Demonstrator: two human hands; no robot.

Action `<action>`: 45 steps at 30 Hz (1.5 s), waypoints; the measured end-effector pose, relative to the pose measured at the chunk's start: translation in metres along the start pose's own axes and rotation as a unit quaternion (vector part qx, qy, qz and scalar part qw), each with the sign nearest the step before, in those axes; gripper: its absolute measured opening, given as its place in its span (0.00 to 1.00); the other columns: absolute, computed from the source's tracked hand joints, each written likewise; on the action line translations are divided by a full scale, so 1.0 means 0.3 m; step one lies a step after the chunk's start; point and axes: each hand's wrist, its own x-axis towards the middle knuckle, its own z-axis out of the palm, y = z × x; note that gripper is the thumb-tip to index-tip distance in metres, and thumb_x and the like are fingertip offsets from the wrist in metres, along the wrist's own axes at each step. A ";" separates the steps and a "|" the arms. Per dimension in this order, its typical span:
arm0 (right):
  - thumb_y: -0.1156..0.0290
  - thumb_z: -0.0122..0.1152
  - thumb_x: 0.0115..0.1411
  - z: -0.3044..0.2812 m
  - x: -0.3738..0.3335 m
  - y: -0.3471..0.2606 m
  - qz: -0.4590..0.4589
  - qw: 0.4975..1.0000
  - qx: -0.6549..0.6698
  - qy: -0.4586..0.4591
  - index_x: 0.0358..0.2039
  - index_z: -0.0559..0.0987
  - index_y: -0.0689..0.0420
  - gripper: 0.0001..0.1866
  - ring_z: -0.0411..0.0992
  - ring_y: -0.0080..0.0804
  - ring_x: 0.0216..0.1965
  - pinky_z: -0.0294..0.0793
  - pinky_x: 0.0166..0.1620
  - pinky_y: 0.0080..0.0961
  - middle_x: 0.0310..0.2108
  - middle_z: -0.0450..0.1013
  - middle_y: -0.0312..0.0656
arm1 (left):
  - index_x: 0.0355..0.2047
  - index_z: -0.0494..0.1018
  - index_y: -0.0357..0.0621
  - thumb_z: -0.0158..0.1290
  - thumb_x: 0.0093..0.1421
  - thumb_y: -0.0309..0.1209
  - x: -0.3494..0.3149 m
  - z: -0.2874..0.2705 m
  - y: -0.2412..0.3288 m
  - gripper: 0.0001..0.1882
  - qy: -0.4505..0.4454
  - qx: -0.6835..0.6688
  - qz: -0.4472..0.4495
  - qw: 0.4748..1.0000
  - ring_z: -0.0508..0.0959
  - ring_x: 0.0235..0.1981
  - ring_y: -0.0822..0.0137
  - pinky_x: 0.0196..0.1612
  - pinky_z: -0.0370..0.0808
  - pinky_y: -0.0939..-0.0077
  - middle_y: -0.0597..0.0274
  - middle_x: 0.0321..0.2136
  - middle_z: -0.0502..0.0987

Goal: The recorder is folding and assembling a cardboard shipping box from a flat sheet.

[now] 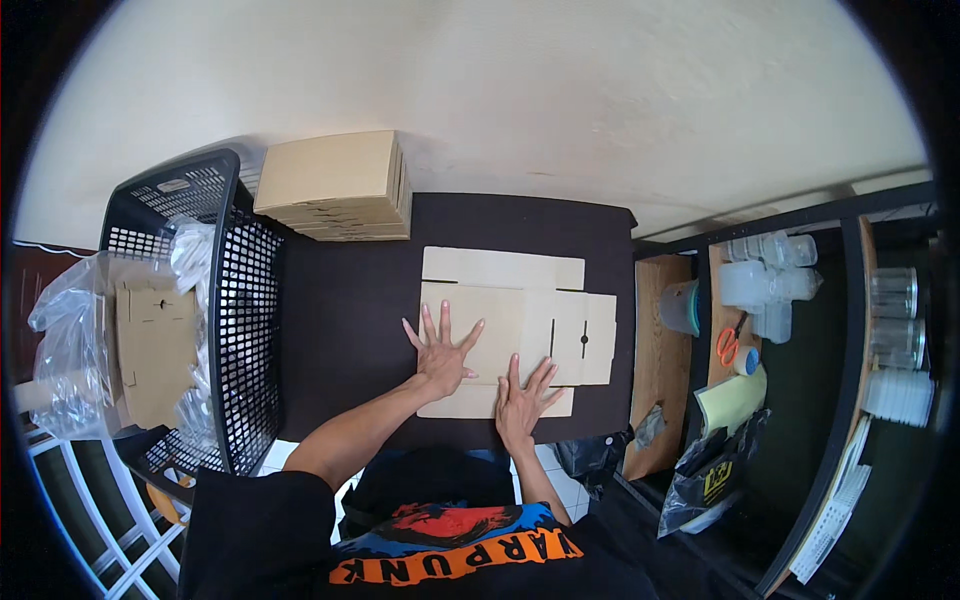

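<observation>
A flat, unfolded cardboard box blank [490, 320] lies on the dark table [345, 330] in front of me. Slits and a small round hole mark its right part. My left hand [441, 355] rests on its left half with the fingers spread out. Near the blank's front edge, my right hand [523, 400] lies flat across the lower flap, its fingers stretched out and slightly apart. Neither hand grips anything.
A stack of cardboard boxes [330, 180] stands at the back left. Beside it, a black plastic basket [248, 330] holds clear bags and a cardboard piece. On the right, shelves [655, 350] carry plastic containers [765, 275], orange scissors [728, 345] and a tape roll [747, 361].
</observation>
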 end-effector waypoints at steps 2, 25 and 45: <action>0.51 0.48 0.77 -0.002 -0.005 -0.004 0.007 1.000 0.003 -0.004 0.74 0.68 0.39 0.28 0.31 0.75 0.78 0.25 0.67 0.85 0.78 0.36 0.70 | 0.79 0.44 0.81 0.66 0.58 0.57 0.001 0.004 -0.003 0.56 -0.003 -0.007 0.003 1.000 0.20 0.74 0.19 0.62 0.25 0.04 0.32 0.77 0.23; 0.46 0.85 0.45 -0.140 0.712 -0.031 0.034 0.994 0.098 -0.018 0.77 0.60 0.47 0.63 0.24 0.72 0.79 0.26 0.72 0.78 0.79 0.29 0.68 | 0.79 0.37 0.82 0.63 0.62 0.56 -0.007 -0.032 -0.062 0.56 -0.052 -0.069 0.026 0.996 0.11 0.73 0.26 0.61 0.17 0.08 0.35 0.76 0.14; 0.54 0.93 0.28 0.008 0.734 -0.473 0.036 0.993 0.082 -0.082 0.79 0.47 0.43 0.81 0.30 0.73 0.79 0.33 0.69 0.85 0.78 0.34 0.72 | 0.79 0.50 0.78 0.64 0.60 0.56 -0.010 -0.032 -0.069 0.51 -0.042 -0.088 0.032 0.995 0.15 0.75 0.31 0.64 0.20 0.09 0.41 0.78 0.19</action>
